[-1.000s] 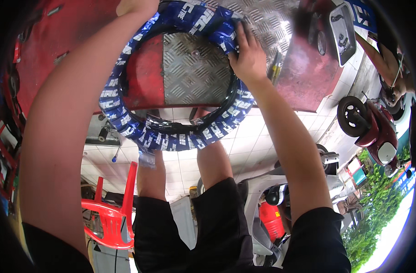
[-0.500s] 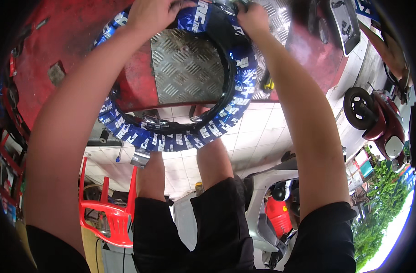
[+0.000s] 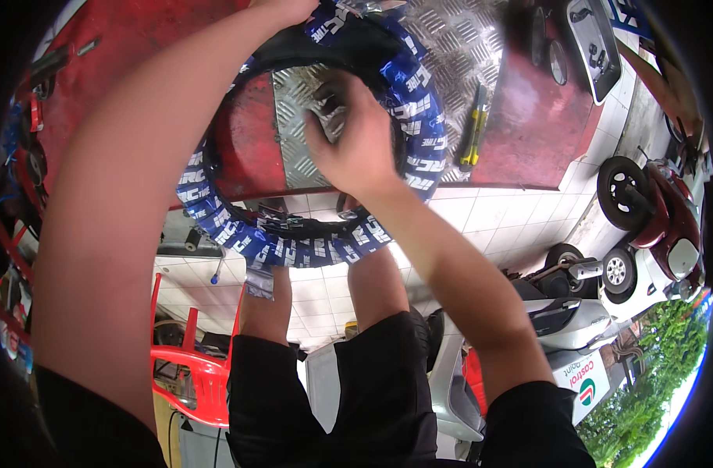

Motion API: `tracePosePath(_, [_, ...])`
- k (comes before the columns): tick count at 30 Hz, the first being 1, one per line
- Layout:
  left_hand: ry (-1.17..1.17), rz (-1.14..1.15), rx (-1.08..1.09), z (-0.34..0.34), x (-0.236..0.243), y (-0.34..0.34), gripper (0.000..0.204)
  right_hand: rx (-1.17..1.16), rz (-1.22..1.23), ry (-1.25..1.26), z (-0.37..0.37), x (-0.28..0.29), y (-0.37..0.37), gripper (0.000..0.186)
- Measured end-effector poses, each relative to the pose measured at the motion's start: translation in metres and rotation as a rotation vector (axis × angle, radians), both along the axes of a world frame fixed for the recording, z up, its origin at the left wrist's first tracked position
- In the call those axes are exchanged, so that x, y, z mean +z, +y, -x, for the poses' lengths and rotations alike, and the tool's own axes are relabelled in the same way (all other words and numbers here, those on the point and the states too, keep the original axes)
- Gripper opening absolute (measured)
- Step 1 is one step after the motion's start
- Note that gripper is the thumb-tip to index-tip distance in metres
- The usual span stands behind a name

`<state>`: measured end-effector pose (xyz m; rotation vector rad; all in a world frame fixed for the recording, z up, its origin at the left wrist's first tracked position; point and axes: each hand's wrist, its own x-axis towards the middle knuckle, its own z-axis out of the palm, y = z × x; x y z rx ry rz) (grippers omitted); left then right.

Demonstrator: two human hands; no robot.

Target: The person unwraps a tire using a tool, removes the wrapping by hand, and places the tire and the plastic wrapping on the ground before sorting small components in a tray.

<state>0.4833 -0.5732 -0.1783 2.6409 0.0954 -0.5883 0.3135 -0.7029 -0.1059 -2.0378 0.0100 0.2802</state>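
Note:
A tire point(image 3: 426, 144) wound in shiny blue printed plastic wrap lies over the front edge of a red bench with a metal tread plate. Its bare black rubber point(image 3: 309, 48) shows along the far side. My left hand point(image 3: 290, 9) grips that far side at the picture's upper edge, where part of it is cut off. Inside the tire's opening, my right hand point(image 3: 356, 140) is blurred, thumb and fingers apart, with nothing clearly in it. A loose silvery end of wrap point(image 3: 259, 284) hangs from the near rim above my knee.
A yellow utility knife point(image 3: 473, 132) lies on the bench point(image 3: 528, 140) right of the tire. Farther right is a white tray point(image 3: 594, 47) with small parts. A red plastic chair point(image 3: 196, 378) stands at the lower left. Parked scooters point(image 3: 657, 210) are on the right.
My right hand has let go of the tire's far right side and moved down and left into the opening. The utility knife is now uncovered. My left hand stays at the far side.

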Motion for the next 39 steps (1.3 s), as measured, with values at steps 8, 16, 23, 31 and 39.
tracePosePath(8, [-0.087,0.146,-0.116,0.001,0.052,-0.013,0.025,-1.415,-1.312,0.396,-0.065,0.011,0.042,0.027])
tracePosePath(16, [-0.03,0.109,-0.357,0.097,0.211,0.024,0.041,-1.59,-1.348,0.526,0.067,0.135,0.063,0.038])
tracePosePath(23, [-0.2,0.2,-0.074,0.157,0.337,0.074,0.029,-1.121,-1.075,0.622,0.126,0.24,0.076,0.028])
tracePosePath(31, [-0.333,0.303,0.102,0.184,0.382,0.114,0.032,-0.858,-1.216,0.307,0.118,0.321,0.074,0.037])
tracePosePath(39, [-0.32,0.513,0.304,0.203,0.383,0.13,0.024,-0.765,-1.197,0.272,0.105,0.409,0.056,0.043])
